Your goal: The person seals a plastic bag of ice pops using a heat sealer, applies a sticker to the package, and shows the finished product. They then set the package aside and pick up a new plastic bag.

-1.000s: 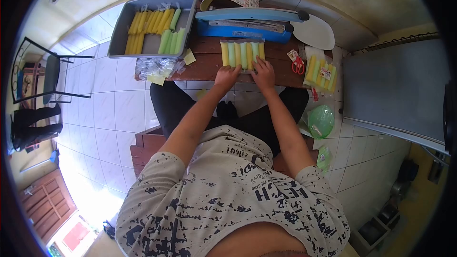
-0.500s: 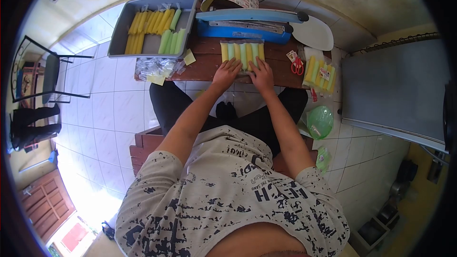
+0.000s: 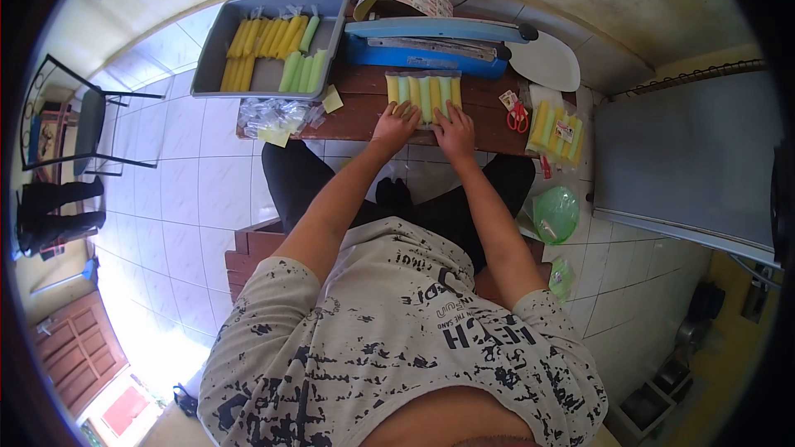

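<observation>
A clear plastic pack of ice pops [image 3: 425, 93], yellow and pale green tubes side by side, lies flat on the brown wooden table [image 3: 364, 122]. My left hand [image 3: 397, 126] rests over its lower left part, fingers laid on the tubes. On the lower right of the same pack is my right hand [image 3: 452, 126], fingers spread and stretched forward. Both palms are down, and the thumbs point toward each other along the near edge. Just beyond the pack stands a blue impulse sealer [image 3: 426, 62] with its light-blue arm.
A grey tray [image 3: 197, 74] holds loose yellow and green ice pops. Clear plastic bags [image 3: 277, 116] lie in front of it. To the right are red scissors [image 3: 517, 118], another filled pack [image 3: 553, 132] and a white plate [image 3: 546, 60]. A green plastic bag [image 3: 555, 215] is lower right.
My left hand's fingers have curled slightly, and both hands stay on the pack. The whole view has shifted very slightly; the pack itself looks unmoved.
</observation>
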`<state>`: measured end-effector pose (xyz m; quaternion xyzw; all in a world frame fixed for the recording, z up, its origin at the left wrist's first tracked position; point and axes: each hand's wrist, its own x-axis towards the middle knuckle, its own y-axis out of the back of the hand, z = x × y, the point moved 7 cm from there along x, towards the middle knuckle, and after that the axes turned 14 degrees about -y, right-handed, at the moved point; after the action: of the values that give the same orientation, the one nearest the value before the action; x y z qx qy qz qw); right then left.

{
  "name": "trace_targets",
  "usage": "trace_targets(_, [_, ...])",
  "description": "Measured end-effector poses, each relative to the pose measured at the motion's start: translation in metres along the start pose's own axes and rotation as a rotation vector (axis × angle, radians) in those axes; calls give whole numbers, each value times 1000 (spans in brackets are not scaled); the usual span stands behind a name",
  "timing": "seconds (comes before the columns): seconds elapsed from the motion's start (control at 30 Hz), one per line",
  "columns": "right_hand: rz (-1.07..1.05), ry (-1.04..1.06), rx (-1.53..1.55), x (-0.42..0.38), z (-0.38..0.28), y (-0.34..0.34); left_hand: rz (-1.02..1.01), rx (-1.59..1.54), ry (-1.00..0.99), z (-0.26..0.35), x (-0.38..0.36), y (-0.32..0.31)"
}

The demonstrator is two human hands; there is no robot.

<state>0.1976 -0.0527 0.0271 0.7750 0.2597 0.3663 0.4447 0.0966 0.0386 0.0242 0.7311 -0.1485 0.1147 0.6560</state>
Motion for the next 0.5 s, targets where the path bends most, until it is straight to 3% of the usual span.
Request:
trace_targets(0.1, [-2, -4, -6, 0, -2, 2, -70, -30, 4, -2, 8, 0])
trace_targets(0.17, [-73, -32, -8, 0, -3, 0, -234, -216, 40, -4, 13, -1])
trace_targets(0.5, [-88, 100, 51, -3, -3, 8, -161, -180, 24, -5, -6, 6])
